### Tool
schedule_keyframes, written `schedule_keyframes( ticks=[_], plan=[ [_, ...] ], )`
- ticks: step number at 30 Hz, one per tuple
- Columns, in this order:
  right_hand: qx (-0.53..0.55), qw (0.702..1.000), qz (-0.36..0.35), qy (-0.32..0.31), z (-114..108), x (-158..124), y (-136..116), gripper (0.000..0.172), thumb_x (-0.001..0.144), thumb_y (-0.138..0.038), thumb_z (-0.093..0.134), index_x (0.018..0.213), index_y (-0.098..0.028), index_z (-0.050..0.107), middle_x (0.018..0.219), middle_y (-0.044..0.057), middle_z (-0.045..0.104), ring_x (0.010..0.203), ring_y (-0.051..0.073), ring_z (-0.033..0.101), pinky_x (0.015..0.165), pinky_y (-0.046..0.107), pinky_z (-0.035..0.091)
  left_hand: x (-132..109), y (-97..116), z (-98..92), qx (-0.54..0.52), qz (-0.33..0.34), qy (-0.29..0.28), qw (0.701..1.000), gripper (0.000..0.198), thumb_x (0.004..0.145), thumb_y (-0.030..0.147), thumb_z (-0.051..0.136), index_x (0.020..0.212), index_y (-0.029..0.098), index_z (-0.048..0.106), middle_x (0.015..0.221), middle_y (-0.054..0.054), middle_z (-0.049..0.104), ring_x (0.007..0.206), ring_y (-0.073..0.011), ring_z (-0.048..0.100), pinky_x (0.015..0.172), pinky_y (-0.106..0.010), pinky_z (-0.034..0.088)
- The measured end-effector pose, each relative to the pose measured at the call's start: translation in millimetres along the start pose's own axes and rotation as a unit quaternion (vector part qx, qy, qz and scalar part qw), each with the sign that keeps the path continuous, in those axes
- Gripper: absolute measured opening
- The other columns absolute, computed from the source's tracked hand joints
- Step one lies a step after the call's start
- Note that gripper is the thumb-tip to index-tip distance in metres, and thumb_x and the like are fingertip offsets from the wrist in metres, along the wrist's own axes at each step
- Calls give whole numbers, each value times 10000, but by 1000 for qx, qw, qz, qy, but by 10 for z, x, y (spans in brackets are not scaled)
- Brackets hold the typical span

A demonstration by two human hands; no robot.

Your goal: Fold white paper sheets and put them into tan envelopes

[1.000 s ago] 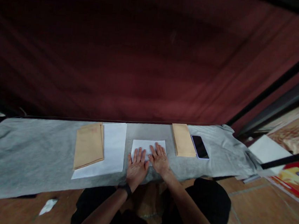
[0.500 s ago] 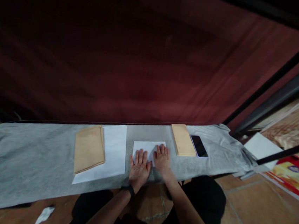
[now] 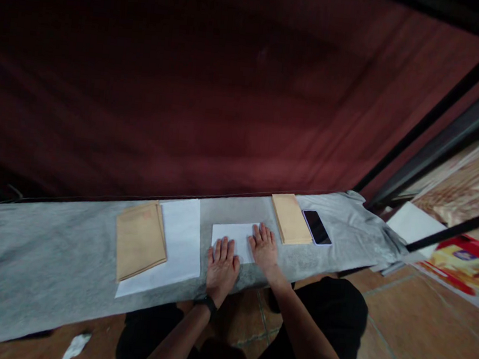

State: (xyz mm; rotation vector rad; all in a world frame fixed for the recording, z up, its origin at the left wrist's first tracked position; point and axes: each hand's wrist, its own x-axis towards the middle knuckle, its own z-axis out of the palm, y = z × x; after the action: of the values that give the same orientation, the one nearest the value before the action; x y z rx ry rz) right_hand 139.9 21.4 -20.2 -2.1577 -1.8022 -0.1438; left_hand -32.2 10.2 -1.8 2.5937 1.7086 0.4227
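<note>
A small white sheet of paper, perhaps folded, lies on the grey cloth in front of me. My left hand rests flat on its lower left part, fingers stretched out. My right hand lies on its right edge, fingers extended and a little apart. Neither hand holds anything. Left of them, brown paper envelopes lie partly over larger white paper. To the right, a narrow stack of brown envelopes sits beside a phone with a dark screen.
Grey cloth covers the long narrow surface. A dark red panel rises behind it. Dark metal bars and a red and yellow box stand at the right. Crumpled white paper lies on the tiled floor.
My right hand has shifted slightly rightward along the paper, and the gap between my hands is wider. My left hand stays nearly in place. The view has tilted slightly.
</note>
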Motion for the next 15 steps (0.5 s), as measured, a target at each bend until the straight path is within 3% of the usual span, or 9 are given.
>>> schedule_keyframes(
  ticks=[8, 15],
  plan=[
    [-1, 1000, 13, -8, -2, -6, 50, 549, 1044, -399, 384, 1534, -150, 377, 1585, 178, 346, 1458, 306, 348, 1166, 515, 260, 12, 11, 33, 11, 3, -5, 1000, 535, 973, 283, 374, 1483, 142, 449, 1578, -142, 396, 1497, -305, 277, 1213, -555, 178],
    [-3, 1000, 14, 8, -14, -14, 28, 533, 1036, -379, 373, 1520, -158, 404, 1571, 172, 382, 1437, 299, 375, 1160, 508, 260, 451, 86, 169, -41, 71, -43, 996, 539, 991, 316, 337, 1512, 196, 409, 1580, -76, 409, 1484, -239, 319, 1229, -486, 194]
  ],
)
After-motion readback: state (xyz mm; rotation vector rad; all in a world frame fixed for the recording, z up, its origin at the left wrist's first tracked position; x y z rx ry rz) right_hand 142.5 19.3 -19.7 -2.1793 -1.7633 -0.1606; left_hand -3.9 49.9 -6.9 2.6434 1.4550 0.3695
